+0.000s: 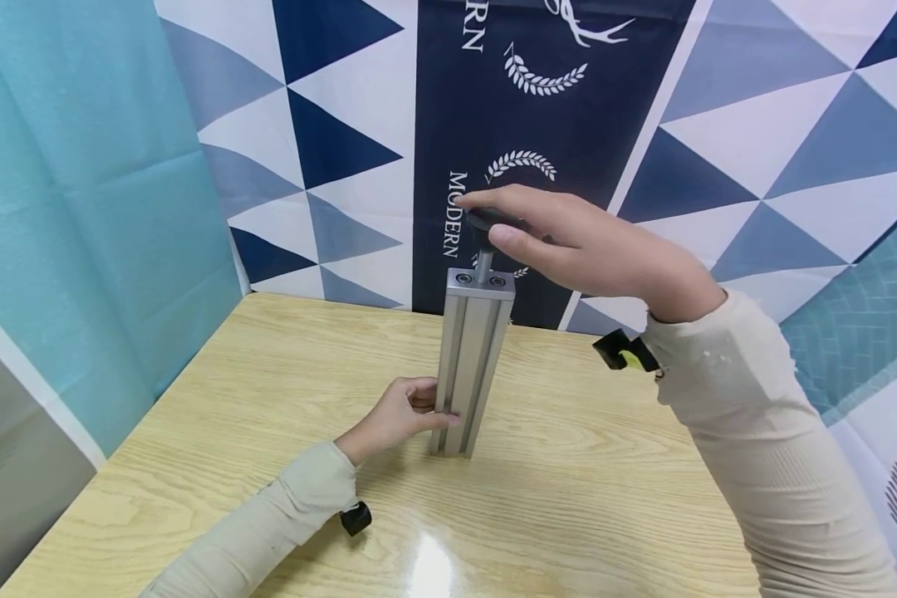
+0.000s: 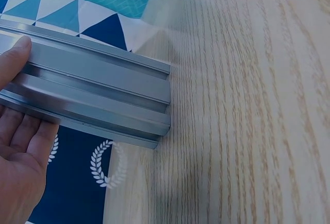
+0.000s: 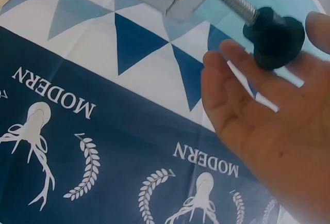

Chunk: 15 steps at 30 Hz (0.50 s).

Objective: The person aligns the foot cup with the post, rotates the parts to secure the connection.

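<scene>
A silver aluminium profile (image 1: 469,357) with lengthwise grooves stands upright on the wooden table. Two screws show in its end plate (image 1: 481,283), and a threaded rod (image 3: 234,1) rises from the plate to a round black levelling foot (image 3: 278,41). Low on the profile, my left hand (image 1: 398,413) grips it, thumb across the near face and fingers round the left side. Over the black foot lies my right hand (image 1: 586,237), its fingers extended and thumb apart. The right wrist view shows the foot close to the palm and finger bases; whether it touches them I cannot tell.
Wood grain runs across the tabletop (image 1: 605,473). Behind it hangs a patterned cloth (image 1: 351,166) with triangles and a dark printed band. A turquoise curtain (image 1: 82,183) borders the left side. Black wrist mounts (image 1: 355,518) sit on both sleeves.
</scene>
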{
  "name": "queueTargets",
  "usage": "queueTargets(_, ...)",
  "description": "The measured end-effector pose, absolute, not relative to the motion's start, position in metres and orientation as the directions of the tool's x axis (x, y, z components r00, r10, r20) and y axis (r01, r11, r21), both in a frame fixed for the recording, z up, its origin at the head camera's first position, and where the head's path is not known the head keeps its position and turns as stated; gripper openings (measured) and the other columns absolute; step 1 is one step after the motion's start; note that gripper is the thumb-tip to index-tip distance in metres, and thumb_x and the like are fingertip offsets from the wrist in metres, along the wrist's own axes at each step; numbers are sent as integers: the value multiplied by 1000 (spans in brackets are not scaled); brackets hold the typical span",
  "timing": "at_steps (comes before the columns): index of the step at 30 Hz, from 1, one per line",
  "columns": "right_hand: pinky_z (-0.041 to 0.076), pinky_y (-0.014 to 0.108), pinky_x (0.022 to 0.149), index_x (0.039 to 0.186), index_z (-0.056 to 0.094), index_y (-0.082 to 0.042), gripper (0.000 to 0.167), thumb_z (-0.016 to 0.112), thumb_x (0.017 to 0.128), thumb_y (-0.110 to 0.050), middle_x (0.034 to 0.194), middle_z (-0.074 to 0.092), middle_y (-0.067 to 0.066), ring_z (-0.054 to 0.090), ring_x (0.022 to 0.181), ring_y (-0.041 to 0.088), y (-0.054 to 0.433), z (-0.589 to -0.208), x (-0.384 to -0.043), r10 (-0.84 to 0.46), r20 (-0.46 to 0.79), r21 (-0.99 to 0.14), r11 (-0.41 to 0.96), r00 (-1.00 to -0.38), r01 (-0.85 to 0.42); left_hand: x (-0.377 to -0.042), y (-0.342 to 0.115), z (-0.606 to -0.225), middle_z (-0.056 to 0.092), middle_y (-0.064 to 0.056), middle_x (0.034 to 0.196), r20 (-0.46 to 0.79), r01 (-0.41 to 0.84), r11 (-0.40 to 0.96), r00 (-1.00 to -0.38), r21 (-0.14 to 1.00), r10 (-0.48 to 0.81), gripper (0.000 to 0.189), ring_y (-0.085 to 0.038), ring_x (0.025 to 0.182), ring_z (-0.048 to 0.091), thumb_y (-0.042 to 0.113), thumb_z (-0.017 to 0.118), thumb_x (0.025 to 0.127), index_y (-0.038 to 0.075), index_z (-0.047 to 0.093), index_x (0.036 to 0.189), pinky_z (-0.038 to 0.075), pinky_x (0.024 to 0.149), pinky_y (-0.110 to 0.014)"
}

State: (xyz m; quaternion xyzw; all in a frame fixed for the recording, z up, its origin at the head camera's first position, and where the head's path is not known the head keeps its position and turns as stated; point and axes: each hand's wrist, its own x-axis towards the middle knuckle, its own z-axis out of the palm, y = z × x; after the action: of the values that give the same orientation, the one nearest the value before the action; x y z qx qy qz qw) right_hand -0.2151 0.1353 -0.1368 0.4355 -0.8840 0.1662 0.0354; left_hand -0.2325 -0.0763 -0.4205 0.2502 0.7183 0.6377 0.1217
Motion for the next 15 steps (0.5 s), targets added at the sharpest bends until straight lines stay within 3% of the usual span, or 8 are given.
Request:
queueTargets(7, 26, 49, 114, 149, 35, -14, 45, 39, 105, -18, 154, 32, 3, 27, 142, 18, 141, -134, -223, -822, 186, -291, 477, -538, -829, -232, -77, -420, 68, -15, 113, 143, 204, 64, -847, 977, 513, 50, -20, 101, 67, 13, 76, 83, 1, 59, 128, 55, 84, -31)
queueTargets(13, 33, 49, 110, 144, 44, -12, 41, 41, 104, -16, 148, 42, 5, 37, 136, 21, 138, -134, -222, -810, 229, -262, 482, -540, -836, -232, -77, -421, 68, -15, 113, 141, 204, 69, -847, 976, 513, 50, -19, 100, 67, 13, 76, 83, 1, 59, 129, 56, 83, -31)
queueTargets(15, 40, 47, 103, 142, 46, -12, 40, 44, 103, -17, 145, 46, 5, 47, 128, 20, 137, -136, -221, -787, 261, -250, 505, -559, -826, -232, -77, -421, 68, -17, 113, 148, 212, 67, -844, 975, 515, 50, -20, 100, 67, 12, 75, 84, 1, 58, 129, 56, 83, -31)
